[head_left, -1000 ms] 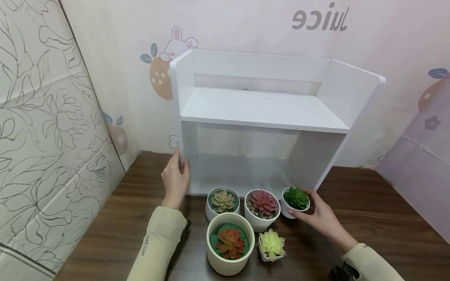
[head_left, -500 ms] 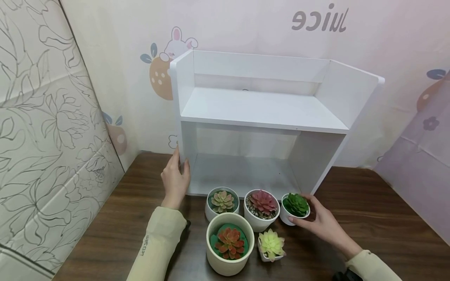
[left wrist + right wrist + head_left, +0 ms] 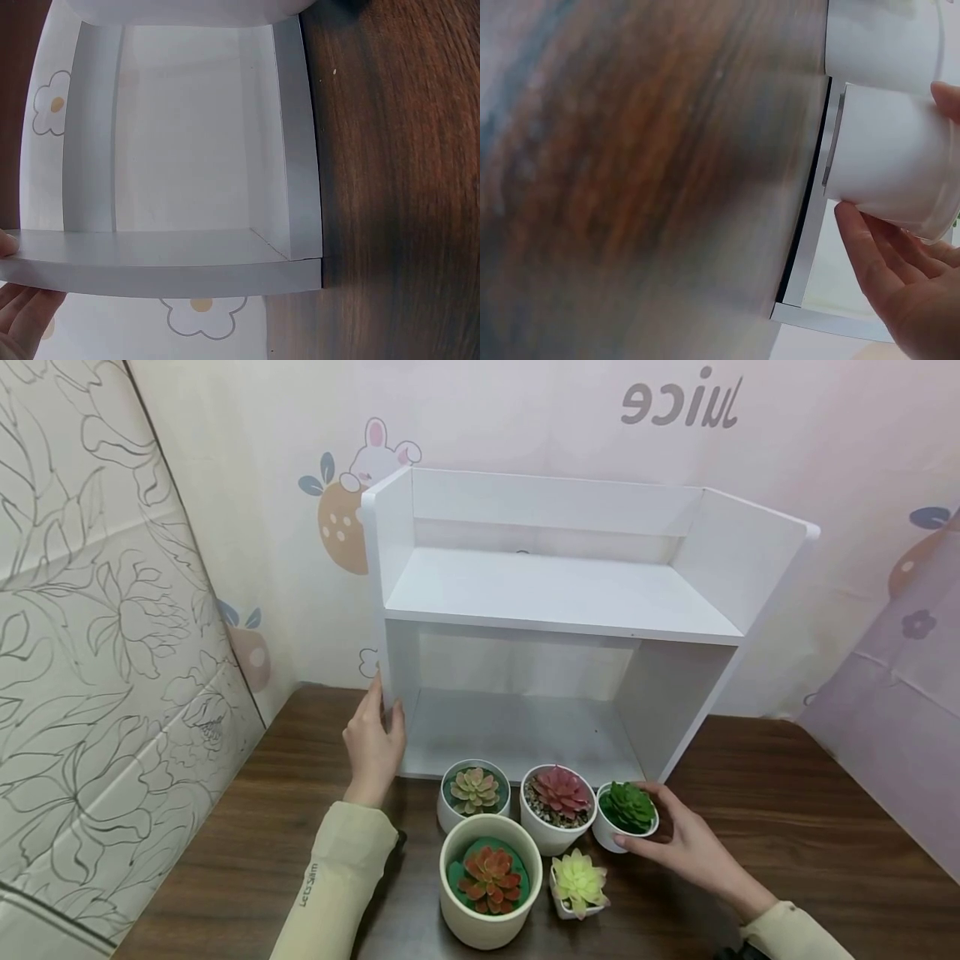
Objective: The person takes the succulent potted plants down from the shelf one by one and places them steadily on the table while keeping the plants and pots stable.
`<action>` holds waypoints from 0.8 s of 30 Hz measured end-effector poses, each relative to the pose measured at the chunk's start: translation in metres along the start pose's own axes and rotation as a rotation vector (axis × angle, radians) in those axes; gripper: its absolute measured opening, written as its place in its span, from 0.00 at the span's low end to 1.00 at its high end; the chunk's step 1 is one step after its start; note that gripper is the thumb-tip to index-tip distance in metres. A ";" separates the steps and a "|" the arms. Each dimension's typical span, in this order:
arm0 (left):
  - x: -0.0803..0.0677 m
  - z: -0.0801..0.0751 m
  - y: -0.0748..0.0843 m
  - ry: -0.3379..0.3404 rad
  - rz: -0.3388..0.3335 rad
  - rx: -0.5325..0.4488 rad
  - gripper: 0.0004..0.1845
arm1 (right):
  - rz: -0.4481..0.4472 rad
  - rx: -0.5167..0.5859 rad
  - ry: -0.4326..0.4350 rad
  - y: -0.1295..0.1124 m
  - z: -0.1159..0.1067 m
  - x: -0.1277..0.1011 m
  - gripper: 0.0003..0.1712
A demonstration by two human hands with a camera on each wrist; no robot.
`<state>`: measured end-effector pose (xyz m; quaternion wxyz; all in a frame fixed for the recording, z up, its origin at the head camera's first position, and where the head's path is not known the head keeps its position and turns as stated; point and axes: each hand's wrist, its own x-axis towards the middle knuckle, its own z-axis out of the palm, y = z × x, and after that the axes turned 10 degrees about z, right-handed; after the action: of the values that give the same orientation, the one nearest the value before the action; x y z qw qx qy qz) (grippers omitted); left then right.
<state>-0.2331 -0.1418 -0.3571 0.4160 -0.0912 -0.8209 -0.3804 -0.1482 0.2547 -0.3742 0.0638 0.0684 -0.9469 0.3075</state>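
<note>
A white two-tier shelf point(image 3: 558, 589) stands on the brown wooden table point(image 3: 795, 827) against the wall. My left hand point(image 3: 384, 718) holds the front edge of its left side panel, thumb inside and fingers outside; in the left wrist view the fingers point(image 3: 22, 319) lie under the panel of the shelf point(image 3: 187, 150). My right hand point(image 3: 663, 831) grips a small white pot with a green succulent point(image 3: 628, 806), just in front of the shelf's lower right corner and beside the red succulent. In the right wrist view the fingers point(image 3: 885, 262) curl round the white pot point(image 3: 889, 157).
In front of the shelf stand a pink-green succulent pot point(image 3: 475, 789), a red succulent pot with gravel point(image 3: 558, 795), a large cream pot with an orange-red succulent point(image 3: 491, 877) and a small pale yellow-green succulent point(image 3: 579, 881). Patterned walls close off the left and back.
My right hand has drawn the green succulent pot a little toward me and left, from the shelf's front right corner to beside the red succulent pot. The left hand has stayed put.
</note>
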 end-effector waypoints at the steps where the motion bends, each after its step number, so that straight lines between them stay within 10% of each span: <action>1: 0.000 0.000 0.000 0.001 0.000 0.002 0.27 | -0.002 0.001 -0.002 0.000 0.000 0.000 0.40; 24: 0.000 0.001 -0.001 -0.009 -0.003 0.007 0.27 | 0.003 0.035 -0.065 0.001 0.002 -0.005 0.39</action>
<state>-0.2341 -0.1421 -0.3584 0.4122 -0.0902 -0.8241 -0.3779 -0.1440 0.2550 -0.3769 0.0314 0.0780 -0.9431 0.3218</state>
